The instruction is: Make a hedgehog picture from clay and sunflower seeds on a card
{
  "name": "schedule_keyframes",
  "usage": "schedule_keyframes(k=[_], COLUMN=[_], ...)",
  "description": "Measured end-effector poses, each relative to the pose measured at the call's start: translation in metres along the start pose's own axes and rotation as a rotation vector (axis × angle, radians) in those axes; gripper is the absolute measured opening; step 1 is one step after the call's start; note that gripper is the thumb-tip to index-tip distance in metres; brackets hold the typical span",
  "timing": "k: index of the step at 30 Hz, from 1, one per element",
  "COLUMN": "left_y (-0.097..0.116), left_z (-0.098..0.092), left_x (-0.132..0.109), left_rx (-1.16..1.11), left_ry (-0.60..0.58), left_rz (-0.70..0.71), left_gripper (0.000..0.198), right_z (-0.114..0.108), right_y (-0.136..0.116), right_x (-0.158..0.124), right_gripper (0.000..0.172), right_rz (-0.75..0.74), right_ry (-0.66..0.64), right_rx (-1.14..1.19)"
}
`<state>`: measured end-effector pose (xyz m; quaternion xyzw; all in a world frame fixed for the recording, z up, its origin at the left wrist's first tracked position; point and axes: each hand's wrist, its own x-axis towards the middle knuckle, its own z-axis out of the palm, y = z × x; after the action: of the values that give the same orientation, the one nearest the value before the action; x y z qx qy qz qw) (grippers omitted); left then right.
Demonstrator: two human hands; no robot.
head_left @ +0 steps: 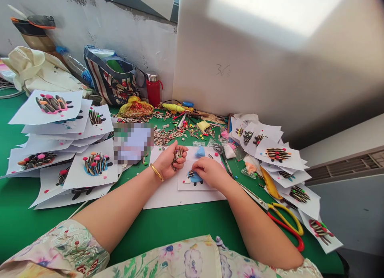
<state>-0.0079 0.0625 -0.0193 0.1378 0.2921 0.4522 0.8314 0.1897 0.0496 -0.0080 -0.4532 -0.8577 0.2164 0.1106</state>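
Seemingly pinching, right hand (pixel 207 172) bends over card (pixel 187 187).

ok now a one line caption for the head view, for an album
Left hand cupping striped seeds, right hand at a blue shape on white card.

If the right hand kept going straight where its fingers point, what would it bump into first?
Probably the blue hedgehog shape on the small white card, just beneath the right hand's fingertips. They may already be touching it; depth is hard to judge.
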Motion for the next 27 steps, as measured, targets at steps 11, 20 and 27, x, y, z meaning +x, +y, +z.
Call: schedule_keyframes(k=[11, 20, 27], left_y=[-0.001, 0.0, 0.0], left_z=[-0.002, 0.0, 0.0], left_x=[0.001, 0.0, 0.001], left_rx=[0.004, -0.006, -0.005], left_ry=[-0.01, 0.0, 0.027], left_rz=[0.008, -0.001, 0.008], left_gripper=[0.039, 0.041, 0.039], right_z=[0.003, -0.004, -0.015], right_y=[0.002, 0.0, -0.022], right_x=[0.003, 0.0, 0.0], right_gripper=[0.02, 0.023, 0.016], right_rz=[-0.091, -0.059, -0.084], right_ry=[-0.032, -0.046, 0.211], right_rx=[-0.104, -0.087, -0.011])
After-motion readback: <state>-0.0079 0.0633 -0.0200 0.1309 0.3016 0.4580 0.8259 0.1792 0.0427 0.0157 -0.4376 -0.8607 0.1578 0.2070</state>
